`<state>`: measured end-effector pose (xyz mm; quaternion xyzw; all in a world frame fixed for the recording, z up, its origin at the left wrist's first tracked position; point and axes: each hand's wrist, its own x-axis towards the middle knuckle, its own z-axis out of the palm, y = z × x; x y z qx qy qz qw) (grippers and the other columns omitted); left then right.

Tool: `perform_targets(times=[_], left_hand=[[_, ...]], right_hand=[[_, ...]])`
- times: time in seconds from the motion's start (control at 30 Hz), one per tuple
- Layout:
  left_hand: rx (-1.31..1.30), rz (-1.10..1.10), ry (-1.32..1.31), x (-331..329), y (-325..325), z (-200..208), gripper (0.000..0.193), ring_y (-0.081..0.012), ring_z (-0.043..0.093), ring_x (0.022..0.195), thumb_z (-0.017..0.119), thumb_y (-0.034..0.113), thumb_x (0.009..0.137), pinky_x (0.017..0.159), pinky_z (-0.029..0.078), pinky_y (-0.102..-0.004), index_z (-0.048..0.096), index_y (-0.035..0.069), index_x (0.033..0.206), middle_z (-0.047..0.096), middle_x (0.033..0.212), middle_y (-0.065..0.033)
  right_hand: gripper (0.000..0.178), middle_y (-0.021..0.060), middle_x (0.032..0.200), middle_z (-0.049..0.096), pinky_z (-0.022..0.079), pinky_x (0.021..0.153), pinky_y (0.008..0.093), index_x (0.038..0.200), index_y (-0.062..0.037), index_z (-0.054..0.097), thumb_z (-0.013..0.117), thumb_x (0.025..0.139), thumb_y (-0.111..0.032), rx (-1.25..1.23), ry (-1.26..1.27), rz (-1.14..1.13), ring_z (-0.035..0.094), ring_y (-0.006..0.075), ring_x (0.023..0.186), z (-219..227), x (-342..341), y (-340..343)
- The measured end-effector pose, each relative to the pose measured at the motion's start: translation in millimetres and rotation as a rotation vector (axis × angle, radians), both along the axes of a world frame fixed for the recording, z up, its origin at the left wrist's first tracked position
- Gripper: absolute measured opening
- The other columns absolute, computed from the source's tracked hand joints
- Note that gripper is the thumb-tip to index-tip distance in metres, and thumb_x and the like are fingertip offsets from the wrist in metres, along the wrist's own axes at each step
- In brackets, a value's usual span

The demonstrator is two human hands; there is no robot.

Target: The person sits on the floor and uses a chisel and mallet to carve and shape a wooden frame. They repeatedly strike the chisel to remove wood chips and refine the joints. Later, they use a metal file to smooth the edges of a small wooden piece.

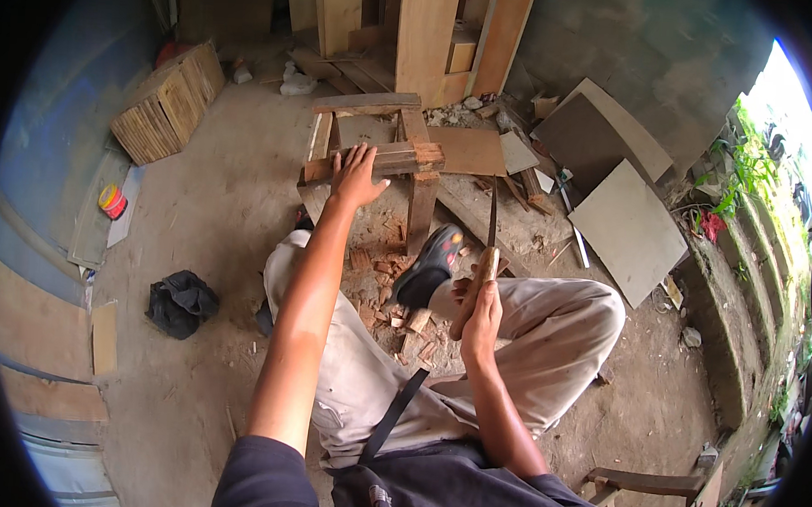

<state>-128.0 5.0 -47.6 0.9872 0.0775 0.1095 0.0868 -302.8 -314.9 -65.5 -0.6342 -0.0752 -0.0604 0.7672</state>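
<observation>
My left hand (358, 181) presses down on a short, thick wooden beam (401, 159), its fingers over the far side and its thumb apart. That beam lies across the near top of a small wooden frame (415, 125) with legs, and its right end looks freshly cut and reddish. My right hand (481, 313) is closed round the wooden handle of a bladed tool (490, 262). The tool's narrow dark blade points away from me, nearly edge-on, so I cannot tell whether it is a saw or a knife. The blade is apart from the beam, to its right.
Wood chips (382, 275) litter the floor by my dark clog (433, 259). Boards (629, 231) lean at the right, near concrete steps (726, 295). Planks (424, 37) stand at the back. Leftward are a slatted wooden block (168, 103), a red-yellow tub (112, 202) and a black bag (182, 303).
</observation>
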Motion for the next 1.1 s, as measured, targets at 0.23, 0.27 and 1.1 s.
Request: perform_targets(times=[0.23,0.27,1.1], left_hand=[[-0.055,-0.02,-0.04,-3,1,0,0.09,-0.0295,0.024,0.155,0.065,0.059,0.091,0.127,0.01,-0.0537,0.033,0.012,0.159,0.029,0.167,-0.0125],[-0.085,-0.016,-0.054,-2,1,2,0.089,-0.0299,0.025,0.155,0.064,0.06,0.091,0.127,0.01,-0.0538,0.034,0.012,0.159,0.03,0.167,-0.0128],[-0.247,0.097,0.287,109,8,35,0.08,-0.0432,0.071,0.077,0.04,0.058,0.101,0.079,0.052,-0.0533,0.06,-0.01,0.064,0.064,0.069,-0.0299]], right_hand=[[0.054,0.0084,0.096,0.064,0.051,0.069,0.0301,0.125,-0.0017,0.057,0.038,0.11,-0.05,0.009,0.223,-0.051,0.061,0.0155,0.077,-7,-7,12],[0.052,0.0075,0.093,0.062,0.049,0.066,0.0294,0.123,-0.0022,0.056,0.038,0.109,-0.049,0.018,0.16,-0.02,0.06,0.0148,0.074,-6,-6,13],[0.048,0.0096,0.072,0.059,0.047,0.06,0.0351,0.107,0.004,0.059,0.046,0.104,-0.042,-0.273,0.144,0.202,0.057,0.0157,0.064,-1,162,103]])
